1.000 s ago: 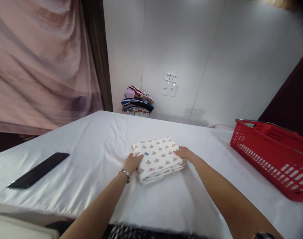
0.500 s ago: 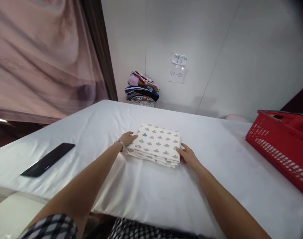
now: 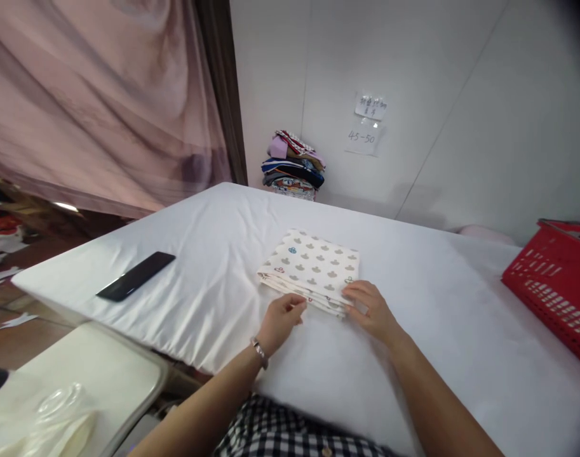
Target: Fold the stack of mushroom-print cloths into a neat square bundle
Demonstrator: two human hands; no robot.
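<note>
A folded white cloth point(image 3: 314, 261) lies on the white-covered table in front of me. It is printed with grey motifs, plus a few in blue, red and green, and its layered edges face me. My left hand point(image 3: 281, 322), wearing a bracelet point(image 3: 260, 353), is at the middle of that front edge. Its fingers are curled in to the thumb; whether cloth is between them cannot be made out. At the cloth's front right corner is my right hand point(image 3: 373, 311), fingers on the top and thumb lower at the side, gripping the corner loosely.
A black flat slab point(image 3: 136, 277), phone-like, lies left on the table point(image 3: 213, 254). A red plastic basket point(image 3: 554, 279) stands at right. Behind the far edge is a stack of folded fabrics point(image 3: 294, 166). A pale stool-like surface point(image 3: 108, 368) with clear plastic on it is lower left.
My left hand has left the cloth's left side and moved right and toward me, to its front edge. My right hand stays at the right corner. The view has shifted left.
</note>
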